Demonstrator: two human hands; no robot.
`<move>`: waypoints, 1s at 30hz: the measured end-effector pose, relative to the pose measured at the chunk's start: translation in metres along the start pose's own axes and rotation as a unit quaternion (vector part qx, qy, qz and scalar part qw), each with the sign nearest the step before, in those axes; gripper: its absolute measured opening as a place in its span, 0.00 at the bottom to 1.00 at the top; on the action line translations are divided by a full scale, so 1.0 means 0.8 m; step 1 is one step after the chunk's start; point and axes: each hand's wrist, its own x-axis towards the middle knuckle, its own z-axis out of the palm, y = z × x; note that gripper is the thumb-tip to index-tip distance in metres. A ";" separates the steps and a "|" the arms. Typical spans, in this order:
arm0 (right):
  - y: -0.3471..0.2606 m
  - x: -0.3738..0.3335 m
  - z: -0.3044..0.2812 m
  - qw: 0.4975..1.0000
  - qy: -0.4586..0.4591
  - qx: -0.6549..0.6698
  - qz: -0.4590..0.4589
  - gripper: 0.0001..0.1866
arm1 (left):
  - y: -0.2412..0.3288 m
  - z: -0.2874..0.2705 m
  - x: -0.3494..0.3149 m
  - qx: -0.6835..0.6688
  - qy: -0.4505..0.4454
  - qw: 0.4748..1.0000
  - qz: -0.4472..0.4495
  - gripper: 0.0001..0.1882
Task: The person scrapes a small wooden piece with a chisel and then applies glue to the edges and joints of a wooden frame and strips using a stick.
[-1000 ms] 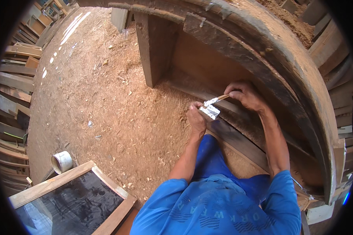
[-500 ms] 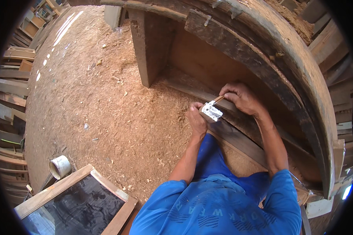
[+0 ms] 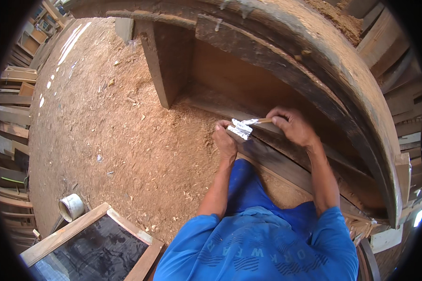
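Note:
In my right hand (image 3: 293, 125) a thin wooden stick (image 3: 266, 120) is pinched, its tip covered in white paste. That tip touches the upper edge of a wooden plank's (image 3: 276, 158) end face, where thick white paste (image 3: 239, 129) is smeared unevenly. My left hand (image 3: 225, 139) grips the same end of the plank, fingers curled around its far side. From there the plank slants down to the right, over my legs and under my right forearm. Part of the left fingers is hidden behind the pasted end.
Just beyond my hands stands a large curved wooden bench (image 3: 272, 56) with an open underside and a thick leg (image 3: 157, 65). Sawdust and shavings cover the floor (image 3: 112, 122). At lower left are a white bucket (image 3: 71, 207) and a wood-framed dark panel (image 3: 98, 248). Stacked boards (image 3: 14, 114) line the left side.
My right hand has turned the stick from a steep slant to nearly level, its tip still at the pasted end. The view has shifted slightly.

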 end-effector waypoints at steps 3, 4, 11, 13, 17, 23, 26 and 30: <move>0.011 -0.031 0.000 0.994 0.091 0.066 -0.016 0.11 | 0.001 0.008 0.004 -0.045 0.050 0.997 -0.037 0.31; 0.006 -0.040 0.000 0.993 0.094 0.069 -0.018 0.11 | 0.005 0.012 0.004 -0.044 0.048 0.997 -0.033 0.31; 0.001 -0.058 0.019 0.986 0.145 -0.016 -0.081 0.09 | 0.034 0.014 0.010 0.089 0.047 0.993 0.061 0.30; 0.004 -0.093 0.002 0.985 0.172 -0.018 -0.029 0.09 | 0.025 0.013 0.012 0.110 0.042 0.990 0.082 0.30; -0.003 -0.179 -0.017 0.974 0.227 0.022 -0.010 0.09 | -0.019 -0.009 0.043 0.108 0.056 0.987 0.104 0.29; 0.069 -0.330 -0.008 0.928 0.250 0.274 0.022 0.13 | -0.021 0.019 0.056 0.169 -0.020 0.977 0.127 0.23; 0.083 -0.398 -0.010 0.913 0.267 0.309 -0.005 0.13 | -0.039 -0.010 0.106 0.217 -0.031 0.946 0.239 0.22; 0.140 -0.528 -0.001 0.861 0.364 0.352 0.044 0.12 | -0.038 0.037 0.103 0.275 -0.072 0.940 0.189 0.21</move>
